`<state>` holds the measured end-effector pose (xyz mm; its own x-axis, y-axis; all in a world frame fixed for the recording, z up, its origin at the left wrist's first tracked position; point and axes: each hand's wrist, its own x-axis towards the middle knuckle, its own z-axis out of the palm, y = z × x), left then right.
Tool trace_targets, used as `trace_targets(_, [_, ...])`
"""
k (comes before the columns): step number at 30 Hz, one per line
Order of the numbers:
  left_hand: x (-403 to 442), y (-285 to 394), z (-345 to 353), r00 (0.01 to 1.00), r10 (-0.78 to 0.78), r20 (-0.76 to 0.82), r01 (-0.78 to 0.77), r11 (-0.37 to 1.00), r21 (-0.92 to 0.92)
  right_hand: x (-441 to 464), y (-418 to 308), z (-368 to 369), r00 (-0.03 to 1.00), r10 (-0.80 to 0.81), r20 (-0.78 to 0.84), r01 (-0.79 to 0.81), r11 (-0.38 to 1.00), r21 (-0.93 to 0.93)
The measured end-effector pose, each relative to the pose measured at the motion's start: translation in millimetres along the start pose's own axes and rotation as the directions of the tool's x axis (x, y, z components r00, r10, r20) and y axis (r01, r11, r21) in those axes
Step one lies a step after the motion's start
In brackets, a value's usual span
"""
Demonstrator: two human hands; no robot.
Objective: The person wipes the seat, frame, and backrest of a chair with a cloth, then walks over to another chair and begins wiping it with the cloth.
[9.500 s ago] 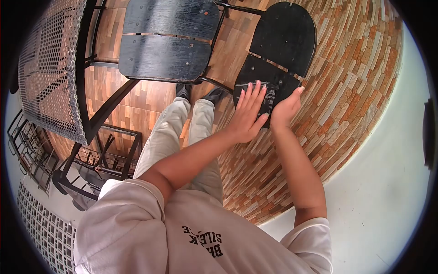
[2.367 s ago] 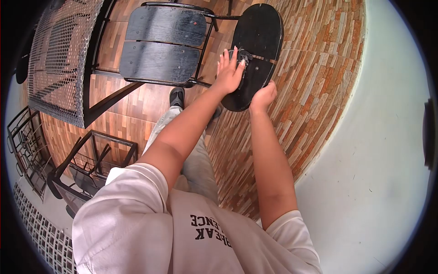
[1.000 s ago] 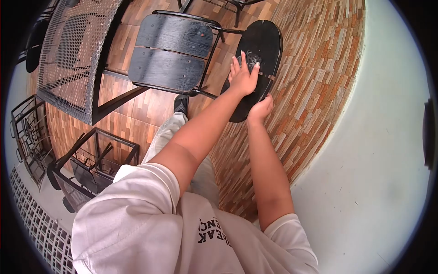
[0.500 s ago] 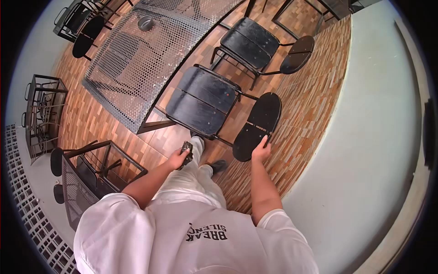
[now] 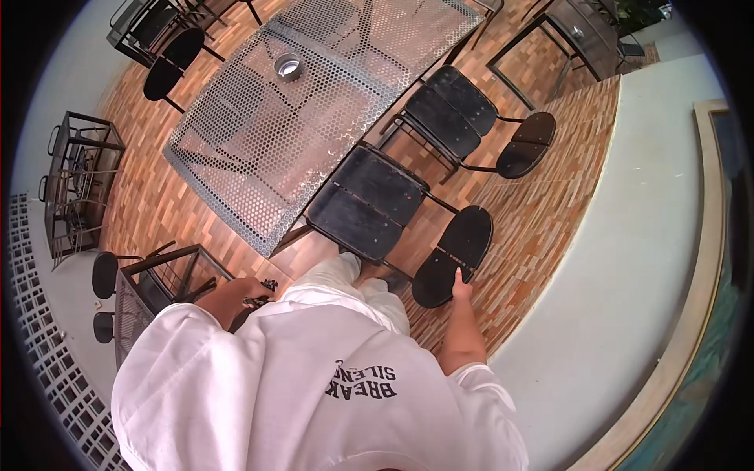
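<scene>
My right hand (image 5: pixel 462 284) is closed on the edge of a black chair's oval backrest (image 5: pixel 453 257), with the thumb on its front face; the other fingers are hidden behind it. That chair's slatted seat (image 5: pixel 367 202) lies against the long edge of a perforated metal table (image 5: pixel 275 169). Low at my left side, my left hand (image 5: pixel 250 290) is wrapped round a small dark, mottled object (image 5: pixel 265 292), partly hidden by the hand. I cannot make out what kind of object it is.
A second black chair (image 5: pixel 452 112) stands farther along the same table side. A round metal bowl (image 5: pixel 288 67) sits on the tabletop. To the right runs a white wall (image 5: pixel 620 228). More metal furniture (image 5: pixel 82 169) stands at the left, with another mesh table (image 5: pixel 137 314) near my left arm.
My left hand has swung back and down toward my left side with the dark object. My right hand stays on the backrest. The view has shifted, showing more of the table.
</scene>
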<state>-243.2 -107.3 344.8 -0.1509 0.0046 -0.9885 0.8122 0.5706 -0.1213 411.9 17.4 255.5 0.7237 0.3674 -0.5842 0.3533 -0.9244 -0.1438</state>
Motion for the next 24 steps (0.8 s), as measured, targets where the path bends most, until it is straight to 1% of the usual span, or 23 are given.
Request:
trace_targets(1, [-7, 10, -4, 0.999, 0.032, 0.017, -0.031, 0.998, -0.052, -3, 3, 3, 1.000, 0.006, 0.004, -0.006, 1.000, 0.000])
trace_targets(3, [-15, 26, -13, 0.994, 0.106, 0.036, -0.098, 0.980, -0.173, -6, 5, 10, 0.998, 0.057, 0.038, -0.061, 0.990, 0.125])
trace_targets(4, [-13, 29, -18, 0.994, 0.105, 0.034, -0.097, 0.978, -0.183, -4, 6, 14, 0.995, 0.076, 0.059, -0.085, 0.980, 0.181])
trace_targets(5, [-10, 31, -21, 0.993, 0.115, 0.016, -0.109, 0.971, -0.212, -2, 8, 17, 0.996, 0.068, 0.061, -0.077, 0.982, 0.173])
trace_targets(8, [-6, 26, -26, 0.991, 0.133, -0.021, -0.134, 0.948, -0.288, 9, 12, 22, 0.992, 0.107, 0.066, -0.121, 0.958, 0.260])
trace_targets(11, [-11, 11, -29, 0.994, 0.107, -0.003, -0.100, 0.914, -0.394, -1, 8, 16, 0.993, 0.061, 0.098, -0.087, 0.955, 0.282])
trace_targets(12, [-7, 1, -26, 0.994, 0.105, -0.006, -0.098, 0.909, -0.406, -4, 5, 15, 0.993, 0.043, 0.114, -0.075, 0.951, 0.300])
trace_targets(13, [3, -14, -18, 0.995, 0.095, -0.041, -0.103, 0.907, -0.407, 9, 11, 22, 0.993, 0.033, 0.117, -0.066, 0.953, 0.295])
trace_targets(15, [19, -36, -3, 0.991, 0.076, -0.108, -0.113, 0.907, -0.405, 44, 23, 39, 0.986, -0.041, 0.164, -0.009, 0.956, 0.293])
trace_targets(16, [15, -40, 1, 0.991, 0.077, -0.107, -0.115, 0.904, -0.412, 55, 23, 41, 0.980, -0.076, 0.185, 0.019, 0.956, 0.293])
trace_targets(17, [7, -44, 5, 0.995, 0.050, -0.092, -0.084, 0.906, -0.414, 38, 7, 27, 0.980, -0.082, 0.181, 0.028, 0.958, 0.287])
trace_targets(19, [-12, -47, 15, 0.998, -0.004, -0.058, -0.021, 0.908, -0.419, -4, -35, 13, 0.964, -0.056, 0.259, -0.010, 0.969, 0.248])
trace_targets(20, [0, -53, 26, 0.999, -0.002, -0.054, -0.022, 0.902, -0.431, -31, -57, -3, 0.954, -0.043, 0.298, -0.027, 0.974, 0.226])
trace_targets(21, [20, -62, 39, 0.995, 0.022, -0.101, -0.060, 0.918, -0.393, -40, -67, -4, 0.954, -0.049, 0.297, -0.018, 0.976, 0.218])
trace_targets(22, [39, -71, 51, 0.988, 0.047, -0.147, -0.097, 0.931, -0.352, -50, -77, -5, 0.948, -0.098, 0.302, 0.023, 0.970, 0.243])
trace_targets(23, [31, -65, 53, 0.979, 0.074, -0.193, -0.132, 0.942, -0.310, -53, -83, -4, 0.940, -0.147, 0.306, 0.063, 0.961, 0.268])
trace_targets(24, [24, -58, 54, 0.979, 0.074, -0.192, -0.133, 0.938, -0.321, -55, -89, -3, 0.930, -0.197, 0.310, 0.104, 0.950, 0.294])
